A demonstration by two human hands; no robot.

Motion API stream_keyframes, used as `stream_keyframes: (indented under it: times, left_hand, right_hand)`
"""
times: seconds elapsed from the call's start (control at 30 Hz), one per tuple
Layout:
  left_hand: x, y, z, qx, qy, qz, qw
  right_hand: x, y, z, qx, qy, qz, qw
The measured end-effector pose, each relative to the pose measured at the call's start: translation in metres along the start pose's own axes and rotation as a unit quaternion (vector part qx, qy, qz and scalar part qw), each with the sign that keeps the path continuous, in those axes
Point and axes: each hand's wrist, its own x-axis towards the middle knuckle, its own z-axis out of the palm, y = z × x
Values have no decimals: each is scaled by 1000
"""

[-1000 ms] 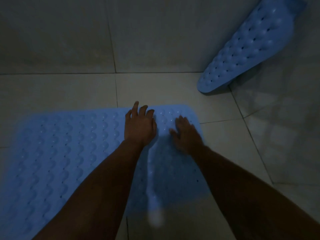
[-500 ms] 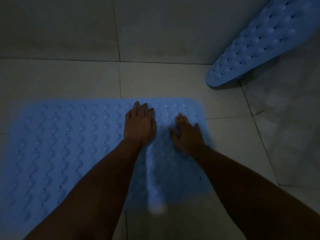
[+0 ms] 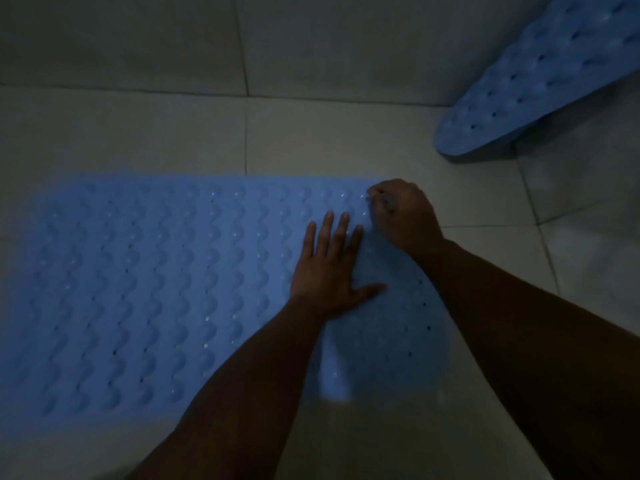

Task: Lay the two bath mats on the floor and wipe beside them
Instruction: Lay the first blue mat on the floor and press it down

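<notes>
While left hand (image 3: 329, 268) lies flat, fingers straight, pinning mat (image 3: 145, 271) to floor (image 3: 156, 133) at frame centre, right hand (image 3: 403, 213) curls on mat's upper-right corner, likely tugging it square; grip unclear. Second mat (image 3: 540, 81) leans upper right, not laid.

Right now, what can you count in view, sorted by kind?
Blue bath mats: 2, one flat on the floor, one propped in the corner
Hands: 2, left hand flat on the floor mat, right hand at its far corner
Total: 4
</notes>
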Motion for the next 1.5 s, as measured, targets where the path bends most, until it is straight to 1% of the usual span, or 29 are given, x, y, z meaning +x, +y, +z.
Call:
stream_keyframes:
  times: [0.07,0.17,0.23,0.3,0.37,0.4,0.43,0.47,0.5,0.53,0.6,0.67,0.73,0.8,0.87,0.97,1.07,1.17,1.23,1.3,1.33,1.37,1.43,1.47,1.5]
  left_hand:
    - [1,0,-1,-5,14,6,1000]
    - [-3,1,-1,-20,-15,-1,1000]
    - [-2,0,-5,-38,-61,-6,997]
    - [9,-2,-30,-77,-125,-15,989]
    - [23,-10,-70,-155,-202,-37,966]
    - [28,-20,-88,-196,-196,-56,959]
    - [28,-33,-102,-222,-149,-74,961]
    - [25,-46,-112,-225,-89,-89,966]
    - [18,-58,-116,-214,-42,-102,970]
    - [9,-70,-115,-193,-12,-115,974]
    - [-14,-90,-109,-140,11,-137,981]
    - [-30,-104,-106,-107,16,-154,982]
    - [-42,-116,-104,-92,24,-157,983]
    - [-51,-125,-100,-83,26,-157,984]
    - [-59,-130,-94,-74,35,-155,985]
    - [-70,-139,-84,-65,52,-150,985]
    - [-76,-145,-80,-49,66,-143,986]
    - [-72,-146,-85,-54,74,-148,985]
    - [-68,-142,-88,-63,66,-147,985]
    - [-60,-135,-89,-86,50,-136,986]
    - [-57,-129,-87,-89,31,-124,988]
    - [-54,-123,-82,-80,6,-106,991]
    - [-52,-111,-63,-52,-53,-78,994]
    - [-53,-106,-53,-40,-65,-73,994]
    - [-56,-102,-44,-27,-59,-71,995]
  right_hand:
    - [-2,6,8,4,19,-25,999]
    - [-6,6,14,11,-11,-39,999]
    - [-8,0,12,10,-14,-40,999]
    - [-1,-13,0,8,-20,-18,1000]
    - [13,-32,-15,-3,-70,28,997]
    - [18,-43,-19,-6,-99,49,994]
    - [21,-54,-22,-9,-118,63,991]
    - [21,-65,-24,-9,-123,68,990]
    - [19,-75,-22,-8,-123,72,990]
    - [14,-85,-18,-10,-125,69,990]
    - [-8,-105,2,-9,-147,78,986]
    - [-41,-121,33,-22,-186,89,978]
    - [-74,-129,63,-74,-195,56,976]
    - [-91,-131,82,-130,-167,32,977]
    - [-97,-129,86,-163,-133,35,977]
    - [-95,-128,93,-175,-122,31,977]
    - [-92,-131,92,-162,-144,48,975]
    - [-73,-137,76,-166,-198,56,965]
    - [-42,-135,58,-165,-236,63,955]
    - [-7,-137,34,-133,-265,77,952]
    - [6,-138,25,-114,-264,73,955]
    - [16,-137,18,-95,-242,66,963]
    - [26,-136,10,-63,-173,54,981]
    - [29,-135,10,-51,-141,43,988]
    - [31,-134,13,-43,-117,33,992]
